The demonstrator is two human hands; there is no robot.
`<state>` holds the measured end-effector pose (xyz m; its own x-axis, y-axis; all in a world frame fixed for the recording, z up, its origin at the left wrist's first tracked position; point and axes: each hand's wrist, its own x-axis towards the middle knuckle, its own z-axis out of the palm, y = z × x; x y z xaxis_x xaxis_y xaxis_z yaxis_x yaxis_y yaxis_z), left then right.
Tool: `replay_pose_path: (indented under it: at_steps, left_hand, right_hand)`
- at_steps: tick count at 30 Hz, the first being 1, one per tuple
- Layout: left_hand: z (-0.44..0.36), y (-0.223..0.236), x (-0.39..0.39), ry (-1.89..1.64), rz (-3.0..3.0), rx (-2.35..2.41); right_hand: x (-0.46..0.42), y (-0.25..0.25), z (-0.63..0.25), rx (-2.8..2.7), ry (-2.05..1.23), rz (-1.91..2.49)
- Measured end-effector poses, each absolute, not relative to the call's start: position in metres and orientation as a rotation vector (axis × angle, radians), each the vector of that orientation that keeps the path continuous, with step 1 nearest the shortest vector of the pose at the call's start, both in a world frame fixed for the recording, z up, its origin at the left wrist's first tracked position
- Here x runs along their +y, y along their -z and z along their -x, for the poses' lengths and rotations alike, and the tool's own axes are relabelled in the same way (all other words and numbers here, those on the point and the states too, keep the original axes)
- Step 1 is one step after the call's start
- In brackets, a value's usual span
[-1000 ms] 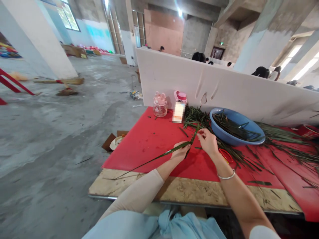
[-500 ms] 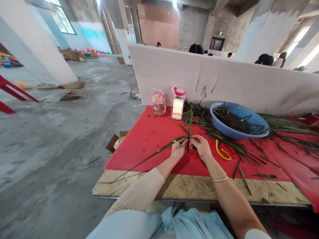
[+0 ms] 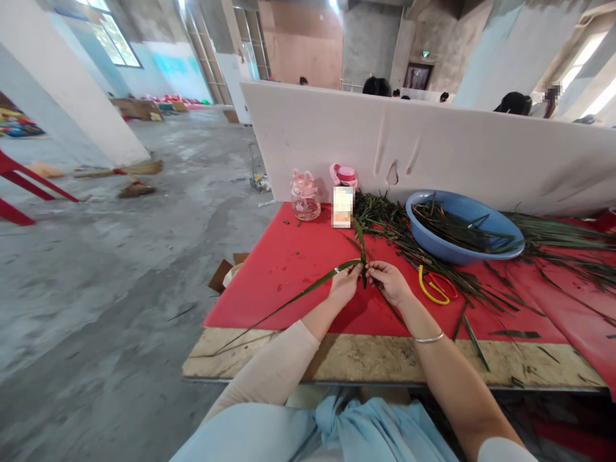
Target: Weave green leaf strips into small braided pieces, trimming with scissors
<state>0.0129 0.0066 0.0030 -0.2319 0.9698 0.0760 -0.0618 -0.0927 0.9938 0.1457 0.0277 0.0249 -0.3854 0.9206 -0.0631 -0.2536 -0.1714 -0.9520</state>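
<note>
Over the red table cover [image 3: 269, 276], my left hand [image 3: 344, 285] pinches green leaf strips [image 3: 319, 281] where they cross. One long strip trails down to the left toward the wooden table edge, and another points away toward the back. From the other side my right hand [image 3: 387, 281] closes thumb and fingertips on the same crossing; a further strip runs out beneath it to the lower right. The fingertips hide the exact fold. Scissors [image 3: 434, 289] with yellow and red handles lie to the right of my right hand, their blades hidden among leaves.
A blue basin [image 3: 464, 253] of leaf strips stands at the back right, with loose leaves [image 3: 385, 215] heaped around it. A pink bottle [image 3: 306, 199] and a pink-lidded container [image 3: 344, 176] stand before the white partition [image 3: 317, 135]. A cardboard box [image 3: 222, 274] sits left of the table.
The upward-pointing strip has swung a little to the left. More of the strip below my right hand shows. Both hands keep their pinch at nearly the same spot.
</note>
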Motion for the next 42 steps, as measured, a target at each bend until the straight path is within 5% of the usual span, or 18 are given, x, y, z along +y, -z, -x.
replay_pose_path:
  at_steps: [42]
  left_hand:
    - [-0.017,0.000,0.002,-1.508,-1.325,1.417]
  right_hand:
    - [0.022,-0.019,-0.136,-1.370,-1.120,1.039]
